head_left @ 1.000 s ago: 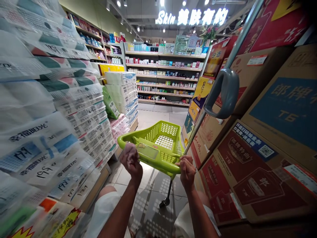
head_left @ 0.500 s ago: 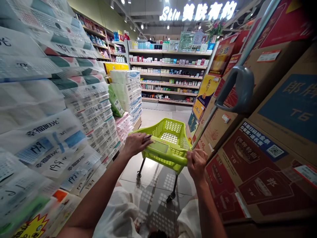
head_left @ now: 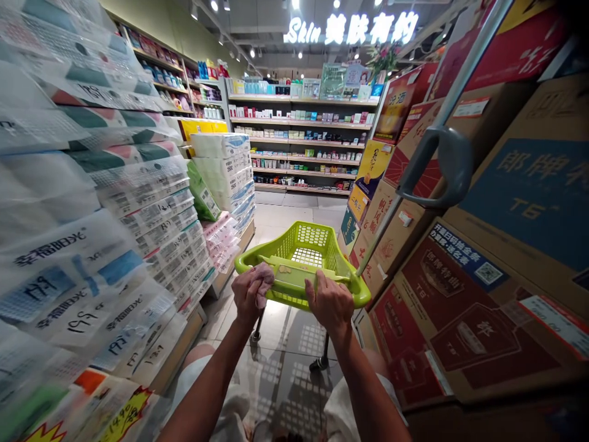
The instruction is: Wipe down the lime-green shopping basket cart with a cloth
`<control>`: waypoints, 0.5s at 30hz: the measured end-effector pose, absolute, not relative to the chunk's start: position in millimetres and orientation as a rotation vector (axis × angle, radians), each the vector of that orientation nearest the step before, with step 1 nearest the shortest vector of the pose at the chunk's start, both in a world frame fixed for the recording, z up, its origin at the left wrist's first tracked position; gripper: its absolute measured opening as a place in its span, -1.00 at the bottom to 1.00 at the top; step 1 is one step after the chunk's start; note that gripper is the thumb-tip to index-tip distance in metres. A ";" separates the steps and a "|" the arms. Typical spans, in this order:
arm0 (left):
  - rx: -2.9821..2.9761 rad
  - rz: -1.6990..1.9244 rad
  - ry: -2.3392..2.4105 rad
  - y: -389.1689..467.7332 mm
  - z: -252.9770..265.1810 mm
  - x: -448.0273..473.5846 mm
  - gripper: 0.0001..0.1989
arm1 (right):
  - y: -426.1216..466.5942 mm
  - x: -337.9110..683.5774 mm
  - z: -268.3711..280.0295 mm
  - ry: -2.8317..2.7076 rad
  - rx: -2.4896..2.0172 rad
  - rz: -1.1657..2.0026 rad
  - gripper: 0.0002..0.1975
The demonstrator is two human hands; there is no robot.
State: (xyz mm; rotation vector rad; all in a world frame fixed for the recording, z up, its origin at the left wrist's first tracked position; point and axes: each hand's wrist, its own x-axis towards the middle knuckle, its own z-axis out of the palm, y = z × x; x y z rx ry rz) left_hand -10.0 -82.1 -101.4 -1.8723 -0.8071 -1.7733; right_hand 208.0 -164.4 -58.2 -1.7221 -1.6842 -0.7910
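A small lime-green shopping cart [head_left: 361,291] with a perforated basket and dark legs stands right in front of me. Its basket floor shows no goods. My left hand [head_left: 245,296] is closed around a crumpled pinkish cloth [head_left: 262,283], which lies against the left part of the cart's handle bar. Further right on the same bar rests my right hand [head_left: 332,302], its fingers curled over the top edge. Between the two hands the flat panel [head_left: 294,274] of the handle shows. A metal pole with a grey loop grip [head_left: 455,166] slants up at the cart's right side.
Packs of tissue paper [head_left: 69,258] are piled high along the left. Stacked cardboard cartons [head_left: 460,301] line the right side closely. Pale floor tiles [head_left: 276,213] lead to a wide shelf unit [head_left: 304,123] of small boxes and bottles at the back.
My right hand has moved left from the cart's right corner onto the handle bar. The left hand has shifted slightly left and down, and the pinkish cloth now shows in it.
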 end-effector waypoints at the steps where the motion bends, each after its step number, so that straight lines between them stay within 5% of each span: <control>1: -1.871 -1.748 -0.778 -79.9 -102.0 -13.4 -0.83 | -164.1 210.1 -59.5 -1.691 -1.708 -0.813 -0.52; 10: -2.534 -0.951 -1.661 -58.7 5.5 -36.2 -0.57 | -163.5 219.1 -63.2 -1.672 -1.630 -0.895 -0.55; 15: -2.340 -1.503 -1.332 -92.9 -44.6 -18.0 -0.74 | -167.4 229.0 -65.3 -1.663 -1.591 -0.873 -0.59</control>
